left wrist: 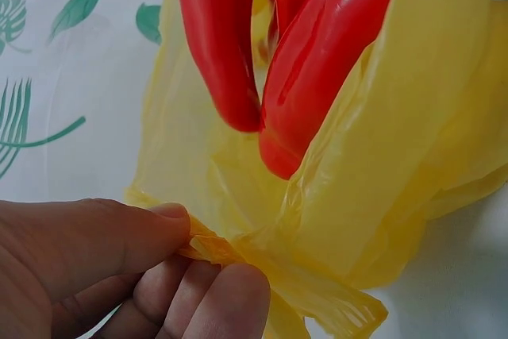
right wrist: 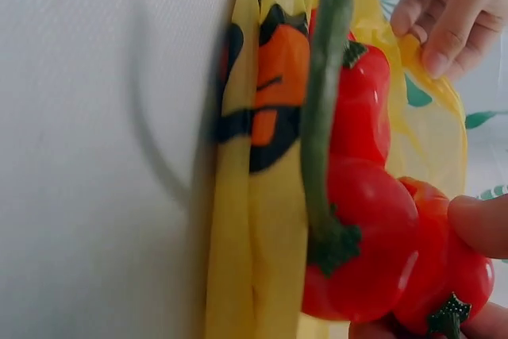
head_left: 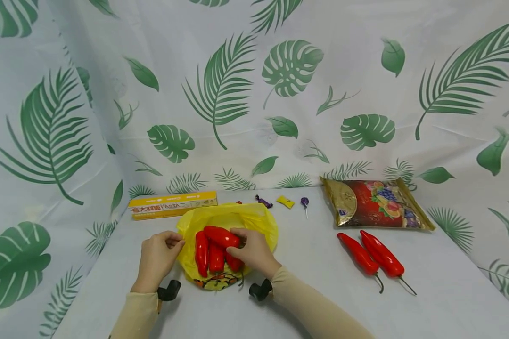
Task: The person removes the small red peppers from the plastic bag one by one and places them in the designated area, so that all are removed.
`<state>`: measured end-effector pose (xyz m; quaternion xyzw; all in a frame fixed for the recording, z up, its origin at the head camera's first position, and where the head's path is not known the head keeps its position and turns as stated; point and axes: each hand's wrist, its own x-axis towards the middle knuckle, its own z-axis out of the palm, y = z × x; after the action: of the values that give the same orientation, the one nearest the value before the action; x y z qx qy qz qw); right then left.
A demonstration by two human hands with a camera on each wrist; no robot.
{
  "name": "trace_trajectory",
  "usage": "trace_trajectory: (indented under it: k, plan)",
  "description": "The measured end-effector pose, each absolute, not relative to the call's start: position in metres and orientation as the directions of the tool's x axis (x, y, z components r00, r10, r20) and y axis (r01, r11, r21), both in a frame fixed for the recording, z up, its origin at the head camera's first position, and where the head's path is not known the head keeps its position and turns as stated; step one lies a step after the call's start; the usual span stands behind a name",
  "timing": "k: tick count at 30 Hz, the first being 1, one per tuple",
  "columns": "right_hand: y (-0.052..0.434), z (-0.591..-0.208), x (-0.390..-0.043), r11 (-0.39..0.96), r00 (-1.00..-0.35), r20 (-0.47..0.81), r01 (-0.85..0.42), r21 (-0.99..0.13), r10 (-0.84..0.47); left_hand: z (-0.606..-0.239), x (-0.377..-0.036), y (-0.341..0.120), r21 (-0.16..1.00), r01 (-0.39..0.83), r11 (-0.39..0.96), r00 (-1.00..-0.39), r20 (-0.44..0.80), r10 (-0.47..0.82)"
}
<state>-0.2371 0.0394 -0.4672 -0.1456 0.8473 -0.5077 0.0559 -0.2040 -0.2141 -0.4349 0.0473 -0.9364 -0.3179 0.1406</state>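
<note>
A yellow plastic bag (head_left: 266, 217) lies with its mouth spread wide on the table. My left hand (head_left: 156, 259) pinches the bag's rim between thumb and fingers, plain in the left wrist view. Several red peppers (head_left: 216, 260) with green stems rest inside the bag. My right hand (head_left: 258, 253) grips another red pepper (head_left: 221, 236) lying across the top of them. In the right wrist view, the thumb presses on that held pepper (right wrist: 432, 248), beside a pepper with a long green stem (right wrist: 317, 132). An orange-and-black print shows on the bag's near side.
Two red peppers (head_left: 383, 254) lie to the right. Behind them is a red-and-gold packet (head_left: 373, 203). A yellow pasta box (head_left: 174, 205) stands behind the bag on the left. Small candies, including a yellow one (head_left: 285, 202) and a purple lollipop (head_left: 304, 202), lie along the back.
</note>
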Motion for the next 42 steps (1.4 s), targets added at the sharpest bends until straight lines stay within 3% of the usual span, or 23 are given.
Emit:
trace_trajectory:
  k: [20, 42]
  plan:
    - [0.107, -0.458, -0.220, 0.469, -0.952, 0.101, -0.234, -0.852, -0.290, -0.434, -0.206, -0.205, 0.603, -0.015, 0.797, -0.964, 0.204, -0.172]
    - [0.240, -0.463, -0.177, 0.688, -0.996, -0.002, -0.061, -0.723, -0.091, -0.436, -0.203, -0.203, 0.600, -0.025, 0.800, -0.965, 0.194, -0.176]
